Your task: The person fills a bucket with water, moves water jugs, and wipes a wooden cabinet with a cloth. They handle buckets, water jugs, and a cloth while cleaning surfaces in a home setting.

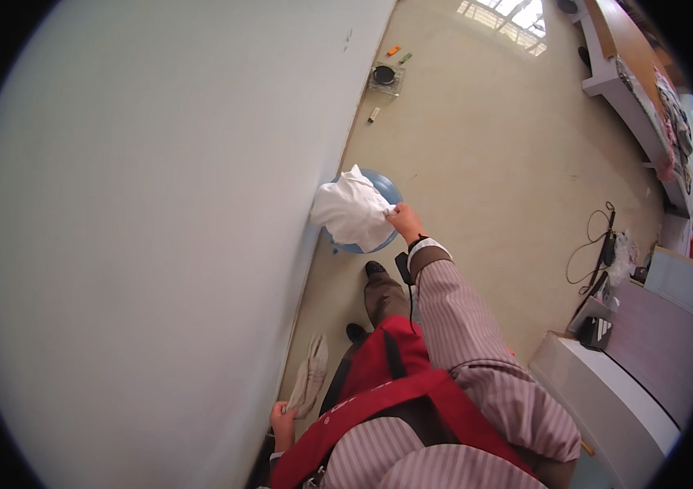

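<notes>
A bunched white cloth (354,211) hangs over a blue plastic basin (386,183) that stands on the floor against the wall. The fingers of my right hand (406,221) pinch this cloth at its right edge. The cloth covers most of the basin, so what the basin holds is hidden. Low in the view, close to the wall, my left hand (283,419) grips the lower end of a long greyish-beige cloth (310,376), perhaps a pair of socks or a rag. A dark band circles my right wrist.
A pale wall (157,232) fills the left side. Along its foot lie a glass ashtray (392,85), an orange lighter (394,51), a green lighter (406,58) and a white lighter (374,115). At right are a bed frame (628,110), a looped cable (573,263) and a white cabinet (603,385).
</notes>
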`<state>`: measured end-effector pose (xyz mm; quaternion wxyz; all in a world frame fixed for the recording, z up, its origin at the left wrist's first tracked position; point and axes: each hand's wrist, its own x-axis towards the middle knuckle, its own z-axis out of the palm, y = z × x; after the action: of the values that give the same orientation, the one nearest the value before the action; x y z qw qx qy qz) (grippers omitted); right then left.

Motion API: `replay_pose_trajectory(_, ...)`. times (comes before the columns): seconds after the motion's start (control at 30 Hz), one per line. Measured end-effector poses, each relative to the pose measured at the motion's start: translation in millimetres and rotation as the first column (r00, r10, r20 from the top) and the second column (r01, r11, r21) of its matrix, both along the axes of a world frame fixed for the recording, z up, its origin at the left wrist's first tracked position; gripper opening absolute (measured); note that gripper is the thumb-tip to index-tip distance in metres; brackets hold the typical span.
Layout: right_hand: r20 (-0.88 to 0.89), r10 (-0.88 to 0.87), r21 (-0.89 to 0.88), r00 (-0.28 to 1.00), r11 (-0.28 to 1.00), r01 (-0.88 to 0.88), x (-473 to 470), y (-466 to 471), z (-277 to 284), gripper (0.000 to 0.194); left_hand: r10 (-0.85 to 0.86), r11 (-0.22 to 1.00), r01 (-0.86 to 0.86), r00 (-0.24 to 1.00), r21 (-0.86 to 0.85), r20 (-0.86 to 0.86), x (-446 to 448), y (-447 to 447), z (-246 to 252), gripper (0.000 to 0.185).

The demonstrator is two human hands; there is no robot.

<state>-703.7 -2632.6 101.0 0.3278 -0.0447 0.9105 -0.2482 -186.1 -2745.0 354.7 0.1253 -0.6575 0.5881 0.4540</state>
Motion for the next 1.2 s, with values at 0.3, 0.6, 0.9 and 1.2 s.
replay_pose_trajectory(0.3, -0.502, 0.495, -0.3, 0.709, 0.669, -0.68, 73.0, -43.3, 137.6, 0.012, -0.072, 0.997, 0.073, 0.99, -0.003, -0.119, -37.4, -8.8, -6.7, 0.021)
replay_pose_trajectory(0.6, -0.534, 0.713, -0.203, 0.454, 0.414, -0.887, 124.9, 13.0, 217.4, 0.009, -0.227, 0.973, 0.222, 0.971, -0.068, -0.082, -0.2, -32.8, -52.3, 0.024)
replay_pose_trajectory(0.9, -0.815, -0.055, -0.415, 0.576, 0.75, -0.515, 90.3, 108.7, 340.2, 0.009, -0.373, 0.924, 0.367, 0.927, -0.105, -0.038, 24.2, -50.4, -97.0, 0.026)
replay_pose_trajectory(1.2, 0.44, -0.65, -0.895, 0.62, -0.372, 0.245, 45.8, 217.2, 391.1, 0.038, -0.449, 0.893, 0.443, 0.89, -0.077, -0.077, -13.0, -73.1, -100.0, 0.021)
